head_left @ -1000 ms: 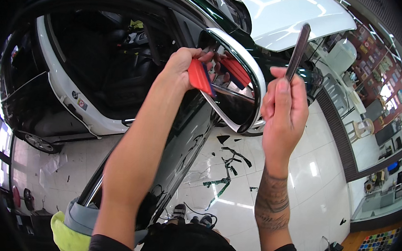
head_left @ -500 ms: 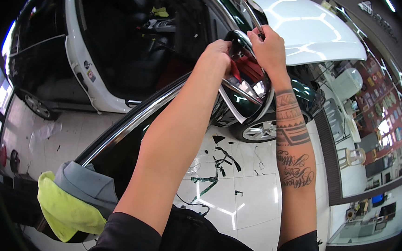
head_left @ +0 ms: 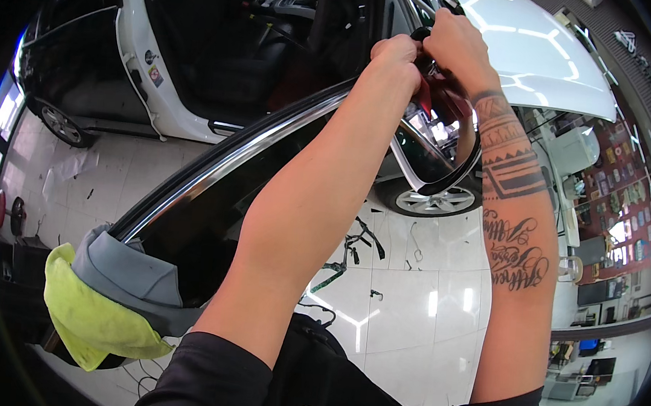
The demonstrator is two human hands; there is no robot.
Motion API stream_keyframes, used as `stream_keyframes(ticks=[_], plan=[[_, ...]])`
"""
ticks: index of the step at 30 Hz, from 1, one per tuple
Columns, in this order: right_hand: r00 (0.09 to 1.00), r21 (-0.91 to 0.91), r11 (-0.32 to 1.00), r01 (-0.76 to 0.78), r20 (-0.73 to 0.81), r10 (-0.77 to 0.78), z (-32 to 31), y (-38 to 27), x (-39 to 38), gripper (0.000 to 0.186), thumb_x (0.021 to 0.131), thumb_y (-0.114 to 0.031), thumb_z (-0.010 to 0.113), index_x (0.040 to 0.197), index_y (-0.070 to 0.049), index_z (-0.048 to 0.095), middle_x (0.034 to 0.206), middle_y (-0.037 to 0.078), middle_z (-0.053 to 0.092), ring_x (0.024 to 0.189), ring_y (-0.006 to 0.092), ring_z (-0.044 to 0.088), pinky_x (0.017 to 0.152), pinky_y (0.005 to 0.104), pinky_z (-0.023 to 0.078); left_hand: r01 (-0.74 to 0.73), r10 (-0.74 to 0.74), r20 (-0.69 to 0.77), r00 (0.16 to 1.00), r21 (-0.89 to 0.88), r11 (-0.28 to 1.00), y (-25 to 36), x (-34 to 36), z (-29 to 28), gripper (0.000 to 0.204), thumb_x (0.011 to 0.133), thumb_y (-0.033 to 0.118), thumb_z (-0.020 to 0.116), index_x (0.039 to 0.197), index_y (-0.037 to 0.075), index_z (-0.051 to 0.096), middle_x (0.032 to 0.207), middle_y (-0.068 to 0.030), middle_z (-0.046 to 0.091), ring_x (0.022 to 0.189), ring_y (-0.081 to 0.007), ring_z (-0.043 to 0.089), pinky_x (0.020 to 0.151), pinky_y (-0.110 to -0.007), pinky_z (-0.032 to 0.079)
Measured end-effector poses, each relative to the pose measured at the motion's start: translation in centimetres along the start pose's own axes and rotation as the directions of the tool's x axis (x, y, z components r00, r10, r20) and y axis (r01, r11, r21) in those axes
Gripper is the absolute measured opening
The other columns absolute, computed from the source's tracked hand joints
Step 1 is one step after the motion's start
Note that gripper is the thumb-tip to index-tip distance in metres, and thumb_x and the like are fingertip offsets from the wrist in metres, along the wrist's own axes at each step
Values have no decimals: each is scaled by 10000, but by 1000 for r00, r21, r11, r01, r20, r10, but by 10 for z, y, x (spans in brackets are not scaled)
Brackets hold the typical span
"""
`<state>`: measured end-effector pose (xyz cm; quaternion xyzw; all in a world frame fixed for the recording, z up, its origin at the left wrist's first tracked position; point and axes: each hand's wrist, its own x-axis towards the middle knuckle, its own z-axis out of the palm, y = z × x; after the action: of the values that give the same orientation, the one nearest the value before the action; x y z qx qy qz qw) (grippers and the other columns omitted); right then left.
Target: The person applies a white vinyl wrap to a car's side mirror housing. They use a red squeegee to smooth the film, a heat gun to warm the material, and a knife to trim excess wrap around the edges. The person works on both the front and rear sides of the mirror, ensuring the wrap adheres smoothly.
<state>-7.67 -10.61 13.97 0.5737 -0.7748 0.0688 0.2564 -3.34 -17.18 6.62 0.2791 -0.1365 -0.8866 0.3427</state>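
A car's side mirror (head_left: 438, 162) with a dark housing fills the space beneath my hands. At its top left edge is my left hand (head_left: 398, 56), fingers curled and bunched together. My right hand (head_left: 459, 50) is closed like a fist just right of it, at the mirror's far edge. A dark bit shows between the two hands, but what either one grips is hidden. Beside my left hand a red patch appears on the mirror, and I cannot tell whether it is an object or a reflection.
The open car door's chrome trim (head_left: 183, 193) runs diagonally to my left. A grey cloth (head_left: 128, 268) and a yellow-green cloth (head_left: 91, 315) hang over its end. Dark film scraps (head_left: 365, 236) lie on the tiled floor near the wheel (head_left: 435, 201). A white hood (head_left: 548, 45) rises beyond.
My view has shifted, so the mirror sits farther right and higher. Both hands have drawn closer together at the mirror's top, and my right hand has curled more tightly.
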Motion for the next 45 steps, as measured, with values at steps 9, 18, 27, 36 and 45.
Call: stream_keyframes(ticks=[9,18,27,36,45], plan=[[975,-11,979,206,-89,-206,23,32,17,284,782,-214,656,906,41,647,850,271,656,856,438,636,781,492,497,-117,121,-80,989,53,992,-1,0,3,293,814,-58,596,1103,-107,596,1062,-240,648,902,-303,664,749,-450,536],[978,-96,974,204,70,-198,17,55,32,341,804,-289,644,935,23,607,895,265,664,904,456,628,801,496,495,-83,86,-8,996,191,978,1,-37,-8,147,933,132,590,849,30,655,763,-68,607,662,-233,517,637,-495,436],[989,-161,978,135,73,-125,19,45,33,371,791,-279,643,979,41,622,966,265,675,940,449,634,838,479,502,-30,25,31,999,171,985,6,-32,-11,195,961,111,482,885,11,632,829,-81,639,673,-239,552,651,-543,442],[985,-58,983,174,18,-173,27,38,40,341,787,-269,663,937,33,618,933,265,670,909,443,639,814,468,503,-283,303,-87,949,187,941,-3,19,-10,119,818,19,728,894,-53,673,899,-147,674,854,-263,671,644,-507,547],[994,-11,1000,27,104,-25,-7,7,9,356,789,-270,670,909,66,665,919,310,658,903,434,651,783,479,515,-388,574,-129,809,616,685,-11,-19,-4,332,691,138,852,911,-61,702,1018,-204,706,948,-274,694,758,-387,566]])
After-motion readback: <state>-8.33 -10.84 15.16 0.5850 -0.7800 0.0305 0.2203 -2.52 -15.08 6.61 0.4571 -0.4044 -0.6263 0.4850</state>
